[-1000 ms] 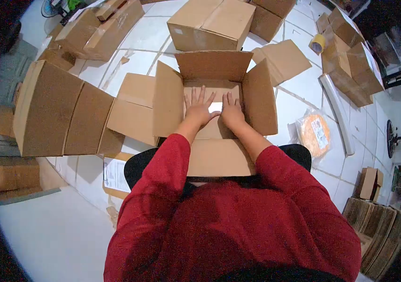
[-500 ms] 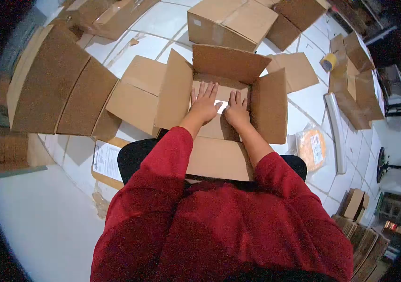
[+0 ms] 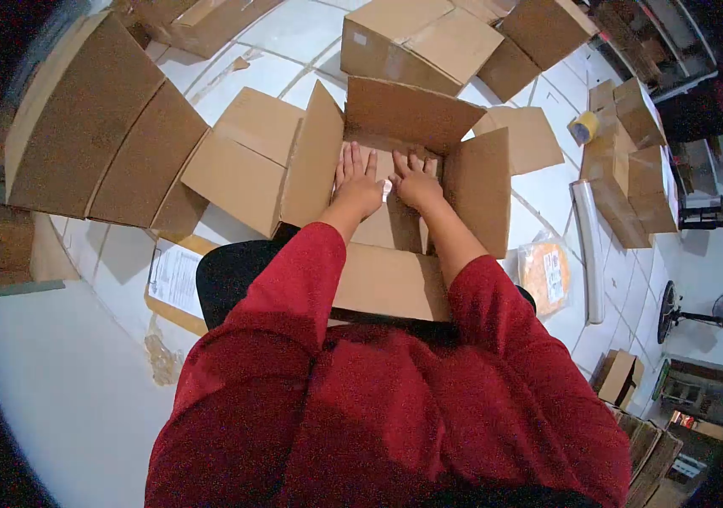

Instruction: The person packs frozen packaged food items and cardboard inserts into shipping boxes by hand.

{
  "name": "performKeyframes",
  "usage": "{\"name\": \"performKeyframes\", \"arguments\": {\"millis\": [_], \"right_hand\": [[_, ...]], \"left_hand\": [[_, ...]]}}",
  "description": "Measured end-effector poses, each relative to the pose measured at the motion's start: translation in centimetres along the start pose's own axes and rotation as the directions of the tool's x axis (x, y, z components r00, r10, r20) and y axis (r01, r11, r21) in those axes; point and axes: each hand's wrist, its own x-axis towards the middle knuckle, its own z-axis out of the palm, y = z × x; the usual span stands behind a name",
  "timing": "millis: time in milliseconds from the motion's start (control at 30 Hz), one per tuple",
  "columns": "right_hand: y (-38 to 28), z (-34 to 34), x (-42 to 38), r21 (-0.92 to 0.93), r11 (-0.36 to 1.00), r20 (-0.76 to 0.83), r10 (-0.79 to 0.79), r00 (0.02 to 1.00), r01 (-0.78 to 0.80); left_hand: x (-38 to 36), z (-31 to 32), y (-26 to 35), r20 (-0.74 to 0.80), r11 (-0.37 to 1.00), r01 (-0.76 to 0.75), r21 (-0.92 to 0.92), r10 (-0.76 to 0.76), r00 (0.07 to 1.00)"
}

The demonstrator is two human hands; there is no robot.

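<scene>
An open cardboard box [image 3: 478, 182] stands on the floor in front of me, its flaps folded outward. My left hand [image 3: 359, 184] lies flat inside it, fingers stretched toward the far wall. Beside it, my right hand [image 3: 417, 184] rests on the inner bottom panels with its fingers spread. Neither hand holds anything. A small white patch shows between my hands at the bottom of the box. The near flap [image 3: 391, 284] extends toward my lap, under my forearms.
Closed cardboard boxes [image 3: 416, 42] stand beyond, with more at the left [image 3: 95, 127]. A clipboard with papers [image 3: 177, 279] lies left. On the right are a plastic-wrapped orange packet [image 3: 545, 275], a long white roll [image 3: 587, 254], a tape roll [image 3: 583, 129] on a box, and a fan [image 3: 704, 315].
My right hand's fingers, partly curled before, are now spread out flatter and reach farther into the box. My left hand stays flat, shifted slightly. The whole view has tilted a little.
</scene>
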Motion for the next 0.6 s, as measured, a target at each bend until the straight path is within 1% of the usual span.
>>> {"name": "performKeyframes", "arguments": {"millis": [67,100,133,167,200,267,300,367,400,467,500,533,567,600], "right_hand": [[0.4,-0.6,-0.2,-0.051,0.999,-0.014,-0.005,1.000,0.005],[0.5,-0.1,-1.1,0.236,0.966,-0.137,0.138,0.981,-0.103],[0.6,0.3,-1.8,0.514,0.842,-0.209,0.305,0.929,-0.161],[0.9,0.2,-2.8,0.534,0.840,-0.228,0.250,0.941,-0.094],[0.9,0.2,-3.5,0.531,0.841,-0.219,0.254,0.942,-0.104],[0.7,0.4,-4.0,0.652,0.722,0.009,0.299,0.954,-0.233],[0.5,0.5,-3.9,0.650,0.723,0.013,0.298,0.954,-0.235],[0.7,1.7,-3.8,0.526,0.824,0.042,0.224,0.974,-0.212],[0.9,2.3,-3.4,0.522,0.826,0.050,0.221,0.974,-0.214],[1.0,3.0,-2.5,0.548,0.801,0.037,0.266,0.963,-0.242],[1.1,3.2,-2.1,0.514,0.831,-0.012,0.256,0.967,-0.213],[1.4,3.2,-2.1,0.511,0.836,-0.023,0.249,0.968,-0.203],[1.9,3.1,-2.0,0.498,0.853,-0.029,0.199,0.980,-0.158],[1.7,2.4,-2.2,0.484,0.867,-0.033,0.148,0.989,-0.114]], "left_hand": [[0.4,-0.5,-0.1,0.091,1.000,0.005,-0.006,-0.004,0.996],[0.3,-0.3,-0.4,0.088,1.000,0.002,-0.011,-0.001,0.996],[0.1,-0.1,-0.7,0.068,0.999,-0.024,-0.026,0.026,0.997],[-0.1,0.1,-0.7,0.050,0.998,-0.050,-0.041,0.052,0.997],[-1.3,-0.3,-0.1,0.060,0.998,-0.050,-0.049,0.052,0.997],[-3.4,-1.1,1.1,0.094,0.990,0.139,0.011,-0.139,0.986],[-3.4,-1.2,0.9,0.097,0.990,0.141,0.010,-0.142,0.985],[-3.5,-1.0,0.6,0.160,0.994,0.107,0.034,-0.111,0.981],[-3.4,-0.7,0.3,0.167,0.993,0.113,0.030,-0.116,0.979],[-3.1,-0.7,-0.2,0.158,0.998,0.049,0.040,-0.055,0.986],[-3.1,-0.9,-0.3,0.151,0.998,0.053,0.039,-0.058,0.987],[-3.1,-1.1,-0.2,0.179,0.998,0.033,0.048,-0.042,0.983],[-2.8,-1.6,-0.2,0.203,0.998,0.014,0.058,-0.025,0.979],[-2.0,-0.3,-1.1,0.187,0.998,0.018,0.058,-0.029,0.982]]}}
